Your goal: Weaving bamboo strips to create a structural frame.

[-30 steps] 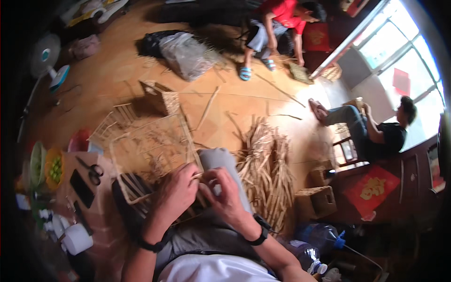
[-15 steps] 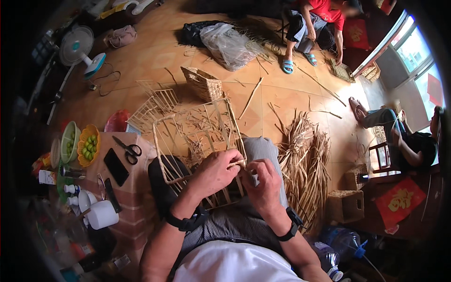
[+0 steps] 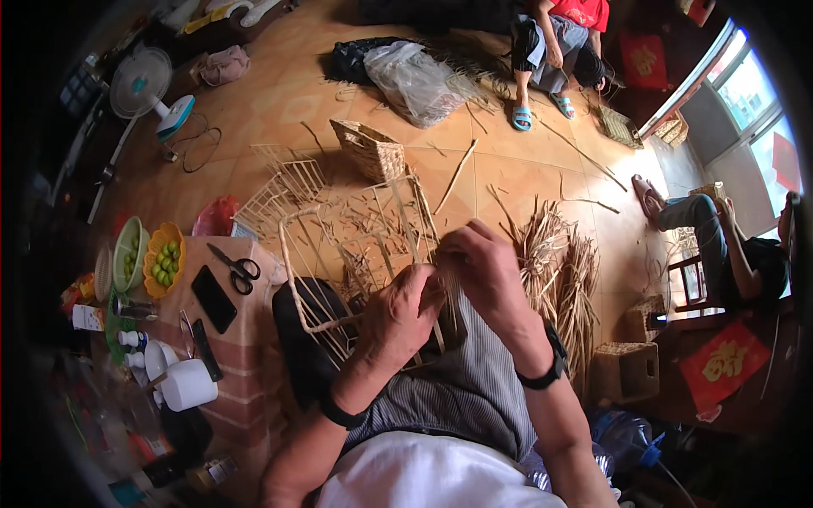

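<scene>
Gripping the frame (image 3: 293, 278) near its right-hand corner, the left hand (image 3: 396, 311) has its fingers closed above the striped trousers (image 3: 457, 372), with the frame tilted over the lap. Just beside it, the right hand (image 3: 484, 269) is curled, fingertips drawn together; blur hides whether it pinches a strand. A dark watch (image 3: 555, 356) circles the right wrist, a black band (image 3: 341, 412) the left. On the left, a cloth-covered table (image 3: 233, 372) bears a white cup (image 3: 190, 386), a phone (image 3: 213, 299), scissors (image 3: 244, 273) just beside the phone, and, side by side, a yellow bowl (image 3: 157, 290) and a green bowl (image 3: 131, 225) of green fruit (image 3: 167, 262). On the right, bundled stalks (image 3: 546, 254) lie on the tiled floor (image 3: 500, 165), with a woven box (image 3: 627, 372) nearby. Past the frame are a second, slatted frame (image 3: 296, 173) and a woven basket (image 3: 370, 152). Farther off, a person in dark clothing (image 3: 745, 262) sits at the right, a fan (image 3: 140, 85) stands at the left, and a plastic bag (image 3: 415, 85) lies between. Near the far edge sits a person in red (image 3: 584, 13), wearing blue slippers (image 3: 522, 118).
</scene>
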`<state>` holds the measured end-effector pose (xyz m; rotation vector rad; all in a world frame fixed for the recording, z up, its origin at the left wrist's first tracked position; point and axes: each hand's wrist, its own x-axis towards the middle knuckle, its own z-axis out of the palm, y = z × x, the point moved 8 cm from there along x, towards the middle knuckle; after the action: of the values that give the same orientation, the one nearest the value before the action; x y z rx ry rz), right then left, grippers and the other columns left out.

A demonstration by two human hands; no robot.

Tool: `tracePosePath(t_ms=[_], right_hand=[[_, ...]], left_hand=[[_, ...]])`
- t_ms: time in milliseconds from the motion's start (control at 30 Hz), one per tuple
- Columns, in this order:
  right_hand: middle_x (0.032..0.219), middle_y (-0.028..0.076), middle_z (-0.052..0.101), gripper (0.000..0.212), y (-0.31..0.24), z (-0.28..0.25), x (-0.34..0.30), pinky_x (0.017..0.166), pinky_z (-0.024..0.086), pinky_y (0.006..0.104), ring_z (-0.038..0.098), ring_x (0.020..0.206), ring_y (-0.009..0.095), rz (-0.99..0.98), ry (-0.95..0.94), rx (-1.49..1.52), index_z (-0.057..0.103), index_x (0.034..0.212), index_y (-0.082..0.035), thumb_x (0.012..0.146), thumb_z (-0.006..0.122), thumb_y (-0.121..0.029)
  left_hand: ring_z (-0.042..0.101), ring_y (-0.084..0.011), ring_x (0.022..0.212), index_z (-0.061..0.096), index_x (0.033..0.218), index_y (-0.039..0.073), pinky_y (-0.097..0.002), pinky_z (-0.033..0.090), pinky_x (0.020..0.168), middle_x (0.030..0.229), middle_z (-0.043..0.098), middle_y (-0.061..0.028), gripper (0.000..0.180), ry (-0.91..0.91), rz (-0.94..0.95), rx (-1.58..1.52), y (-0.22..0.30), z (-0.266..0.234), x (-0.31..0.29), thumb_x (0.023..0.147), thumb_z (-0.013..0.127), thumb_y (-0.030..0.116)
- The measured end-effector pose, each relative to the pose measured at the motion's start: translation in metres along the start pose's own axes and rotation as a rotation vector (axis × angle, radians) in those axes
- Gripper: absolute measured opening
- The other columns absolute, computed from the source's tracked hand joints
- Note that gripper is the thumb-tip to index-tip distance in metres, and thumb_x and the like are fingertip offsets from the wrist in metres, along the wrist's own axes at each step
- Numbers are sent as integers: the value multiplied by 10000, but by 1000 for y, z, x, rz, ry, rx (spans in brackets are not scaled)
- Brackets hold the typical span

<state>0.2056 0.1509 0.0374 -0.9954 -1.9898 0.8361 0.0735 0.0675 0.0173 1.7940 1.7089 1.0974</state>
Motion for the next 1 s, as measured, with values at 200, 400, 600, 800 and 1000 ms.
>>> tracePosePath(t_ms=[200, 400, 600, 800, 1000], right_hand=[[1004, 78, 764, 125, 21, 21, 10, 781, 589, 309, 731, 914, 160, 200, -93, 349, 735, 1099, 29, 1001, 776, -35], [1054, 58, 733, 249, 40, 4, -36, 803, 530, 262, 652, 891, 119, 243, 142, 498, 692, 1231, 18, 1070, 747, -165], [987, 56, 699, 247, 35, 23, -91, 752, 530, 291, 622, 834, 125, 349, 75, 415, 659, 1182, -7, 1009, 809, -102], [826, 76, 637, 229, 33, 39, -100, 672, 514, 319, 568, 745, 127, 357, 3, 266, 658, 1175, -13, 1024, 798, -114], [874, 154, 704, 141, 7, 13, -96, 619, 537, 404, 708, 742, 372, 115, 58, -92, 681, 1119, -49, 1002, 753, -80]], left_hand=[[763, -354, 924, 685, 1153, 67, -444, 620, 778, 1072, 713, -113, 317, 81, 194, 172, 6, 1, -7, 879, 834, 11], [760, -361, 923, 694, 1108, 75, -446, 612, 751, 1046, 710, -105, 252, 75, 205, 194, 13, 3, -3, 896, 821, 28], [781, -371, 876, 686, 1081, 31, -445, 604, 732, 983, 777, -142, 147, -129, -116, 49, -8, 12, 3, 970, 774, 71], [797, -197, 891, 691, 1105, -27, -357, 614, 760, 960, 800, -109, 127, -249, -293, -255, -22, 17, 8, 1013, 745, 42], [774, -386, 863, 708, 1074, 57, -467, 595, 715, 909, 773, -163, 125, -77, -58, 35, 5, 3, -4, 992, 770, 128]])
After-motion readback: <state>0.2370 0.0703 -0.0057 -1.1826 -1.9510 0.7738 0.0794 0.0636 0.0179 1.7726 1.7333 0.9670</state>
